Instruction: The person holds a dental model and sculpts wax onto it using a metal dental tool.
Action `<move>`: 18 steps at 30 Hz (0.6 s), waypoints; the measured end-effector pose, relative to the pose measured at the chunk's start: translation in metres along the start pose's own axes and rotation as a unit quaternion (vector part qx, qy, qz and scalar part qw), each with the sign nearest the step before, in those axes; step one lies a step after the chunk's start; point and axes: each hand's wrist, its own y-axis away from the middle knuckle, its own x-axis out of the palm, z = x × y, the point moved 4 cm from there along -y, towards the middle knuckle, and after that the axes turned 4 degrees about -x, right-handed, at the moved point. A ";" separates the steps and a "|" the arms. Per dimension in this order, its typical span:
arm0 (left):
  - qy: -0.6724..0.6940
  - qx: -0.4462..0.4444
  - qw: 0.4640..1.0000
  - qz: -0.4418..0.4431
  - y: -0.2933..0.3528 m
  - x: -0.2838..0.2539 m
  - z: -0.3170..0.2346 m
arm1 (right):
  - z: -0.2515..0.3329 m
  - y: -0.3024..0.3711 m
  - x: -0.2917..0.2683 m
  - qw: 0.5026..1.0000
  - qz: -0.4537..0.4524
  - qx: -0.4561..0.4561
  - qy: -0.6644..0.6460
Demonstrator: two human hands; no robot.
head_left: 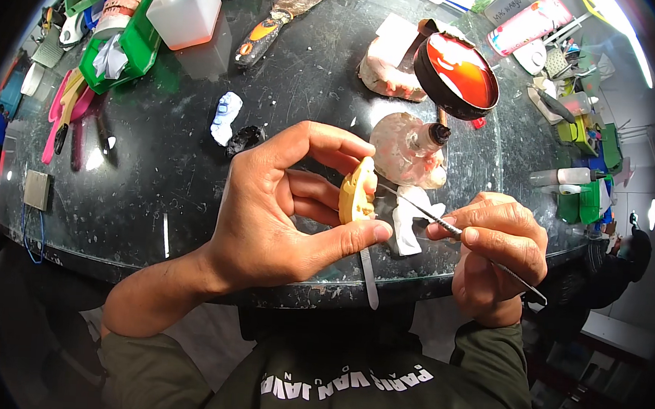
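Upright in my left hand (260,208) is a yellow dental cast (353,198), pinched between thumb and fingertips. My right hand (501,241) grips a thin metal dental probe (419,209) like a pen. Its fine tip reaches the tooth side of the cast; whether it touches, I cannot tell. The tool's other, hooked end sticks out below my right hand. A white crumpled piece (408,239) lies on the table between my hands. Below the cast, a flat metal handle (369,280) pokes over the table's front edge, partly hidden by my left thumb.
Beyond my hands stand a glass spirit burner (400,145), a black round pan of red wax (459,71) and a pinkish-white cast (388,77). A blue-white impression piece (226,114), a scraper (266,36), a plastic bottle (185,12) and green bins (143,52) occupy the left.
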 end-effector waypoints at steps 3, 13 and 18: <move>0.051 -0.042 0.998 0.018 -0.002 0.001 0.001 | -0.001 0.001 -0.001 1.000 -0.014 -0.009 -0.003; 0.145 -0.045 0.987 0.052 -0.003 0.003 0.005 | -0.001 0.002 0.001 0.999 -0.028 -0.031 -0.007; 0.137 -0.042 0.988 0.054 -0.003 0.003 0.003 | -0.002 0.001 0.002 0.999 -0.028 -0.036 -0.013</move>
